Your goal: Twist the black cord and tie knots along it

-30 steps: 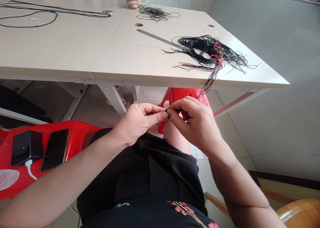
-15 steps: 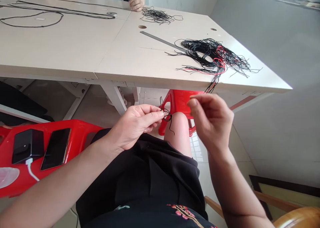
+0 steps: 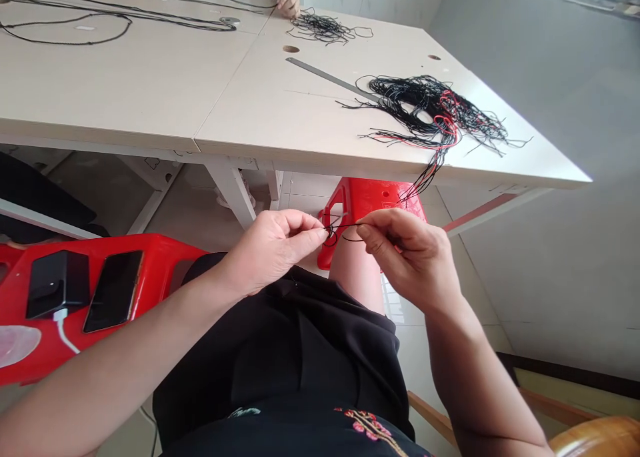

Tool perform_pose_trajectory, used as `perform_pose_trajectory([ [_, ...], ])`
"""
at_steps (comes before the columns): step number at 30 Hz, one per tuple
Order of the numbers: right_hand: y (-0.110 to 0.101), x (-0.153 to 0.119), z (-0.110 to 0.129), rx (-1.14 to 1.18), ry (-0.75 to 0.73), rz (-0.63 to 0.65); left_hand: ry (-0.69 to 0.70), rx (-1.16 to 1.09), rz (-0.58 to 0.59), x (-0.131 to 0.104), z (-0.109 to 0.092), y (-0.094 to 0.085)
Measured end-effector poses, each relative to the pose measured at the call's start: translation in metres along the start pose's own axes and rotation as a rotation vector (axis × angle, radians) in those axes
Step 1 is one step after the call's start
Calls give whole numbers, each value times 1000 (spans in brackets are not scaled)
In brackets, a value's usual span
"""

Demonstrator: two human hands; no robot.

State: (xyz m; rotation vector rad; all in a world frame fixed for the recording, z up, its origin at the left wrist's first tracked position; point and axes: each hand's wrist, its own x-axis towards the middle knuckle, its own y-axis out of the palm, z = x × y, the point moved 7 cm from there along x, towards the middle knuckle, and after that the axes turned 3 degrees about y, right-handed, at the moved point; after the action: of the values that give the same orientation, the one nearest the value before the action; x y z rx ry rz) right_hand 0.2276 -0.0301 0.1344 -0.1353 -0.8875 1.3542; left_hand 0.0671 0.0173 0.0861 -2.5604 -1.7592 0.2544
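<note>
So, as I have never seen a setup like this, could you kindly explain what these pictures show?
There is no machine here: a person works with two bare hands, and one camera worn on the head looks forward and down at them. The left hand and right hand pinch a thin black cord, stretched between them above the lap, with small loops by the left fingertips. On the pale table ahead lie a bundle of black and red cords, partly hanging over the front edge, a metal strip like a ruler, and more black cords. Across it, another person's hand is by a smaller tangle. To the left, a red stool holds a phone and a dark box.
</note>
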Motion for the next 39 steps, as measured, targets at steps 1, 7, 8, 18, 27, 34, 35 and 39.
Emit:
perform_pose_trajectory([
  [1,-2,1,3,-22,-29,-10,4,41,16,-1,0,1],
  [7,-9,3,10,-102,-96,-85,7,179,92,-6,-1,7],
  [8,-11,3,9,-92,-88,-118,4,193,99,-7,-1,7],
  [18,-18,8,-9,-182,28,63,-53,165,100,-9,6,1],
  [27,12,14,16,102,-174,386,-19,161,177,-13,-8,12],
  [34,15,17,24,-43,-221,389,-12,164,170,-14,-10,11],
  [35,16,16,24,-57,-229,384,-9,164,166,-14,-11,11],
  [39,18,16,26,-131,-248,319,16,198,148,-16,-13,13],
])
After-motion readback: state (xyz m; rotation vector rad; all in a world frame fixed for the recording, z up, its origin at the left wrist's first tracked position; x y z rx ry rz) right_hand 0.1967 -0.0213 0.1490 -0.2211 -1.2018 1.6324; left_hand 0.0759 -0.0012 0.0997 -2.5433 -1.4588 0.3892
